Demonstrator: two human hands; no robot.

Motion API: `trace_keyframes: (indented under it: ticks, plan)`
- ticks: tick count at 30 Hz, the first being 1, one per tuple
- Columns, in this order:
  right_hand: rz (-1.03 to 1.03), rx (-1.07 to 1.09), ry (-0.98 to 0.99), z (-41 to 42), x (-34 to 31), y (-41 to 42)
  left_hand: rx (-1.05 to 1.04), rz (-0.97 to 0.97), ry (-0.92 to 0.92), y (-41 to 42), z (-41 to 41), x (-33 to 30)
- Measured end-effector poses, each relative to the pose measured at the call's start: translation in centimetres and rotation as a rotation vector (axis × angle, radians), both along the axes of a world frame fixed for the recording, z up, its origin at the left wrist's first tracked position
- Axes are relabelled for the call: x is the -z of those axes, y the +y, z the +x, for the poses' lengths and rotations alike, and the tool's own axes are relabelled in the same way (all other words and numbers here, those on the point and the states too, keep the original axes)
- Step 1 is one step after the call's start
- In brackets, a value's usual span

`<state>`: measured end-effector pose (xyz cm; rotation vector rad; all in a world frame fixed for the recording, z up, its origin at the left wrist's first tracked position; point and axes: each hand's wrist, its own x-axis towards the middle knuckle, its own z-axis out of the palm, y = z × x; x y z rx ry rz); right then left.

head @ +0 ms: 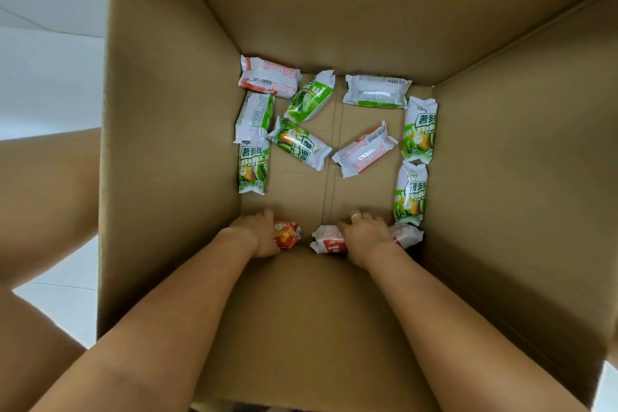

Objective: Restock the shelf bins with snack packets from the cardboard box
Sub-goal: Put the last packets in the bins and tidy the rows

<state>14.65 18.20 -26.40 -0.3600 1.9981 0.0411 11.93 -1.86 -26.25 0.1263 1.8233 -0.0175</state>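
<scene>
- Deep cardboard box point(334, 10) filling the frame; shelf bins nowhere in view.
- Green and red snack packets point(302, 147) scattered mid-frame, beyond both hands.
- Right hand point(366, 232) curled over red-white packet point(326, 241), long axis left-right.
- Left hand point(261, 232) clasping orange packet point(286, 232), mostly hidden.

green snack packets point(419, 130) | printed "薯多脆" | other print too small to read

both my arms stretched straight down, left hand point(260, 233) and right hand point(365, 235) curled, fingers closed, knuckles up
</scene>
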Motion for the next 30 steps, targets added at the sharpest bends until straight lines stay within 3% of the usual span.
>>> trace_keyframes:
  ticks: [6, 10, 13, 17, 19, 21, 24, 30]
  plan:
    - [-0.085, 0.346, -0.159, -0.3, -0.1, -0.1, 0.031, -0.012, -0.017, -0.4, 0.0, 0.4]
    - [-0.115, 0.537, -0.195, -0.9, -0.6, 0.5, -0.259, 0.036, -0.133, -0.2, 0.1, 0.1]
    - [-0.212, 0.932, -0.401, -1.6, -1.3, 1.2, -0.612, 0.100, -0.156, -0.2, -1.0, -0.3]
    - [-0.285, 1.470, -0.496, -2.7, -3.3, 2.4, -1.351, 0.301, -0.231, -0.4, -2.3, -2.5]
    - [-0.410, 1.627, -0.480, -3.4, -4.8, 2.3, -1.528, 0.420, -0.258, 0.0, -3.1, -4.6]
    - [-0.542, 1.665, -0.420, -4.3, -6.5, 1.7, -1.610, 0.542, -0.216, 1.0, -3.8, -7.4]
    - [-0.708, 1.555, -0.357, -5.6, -10.1, 0.4, -1.673, 0.734, -0.091, 2.1, -4.5, -12.0]
    - [-0.954, 1.528, -0.266, -6.9, -18.0, 0.0, -1.463, 0.979, 0.091, 2.5, -5.2, -21.4]
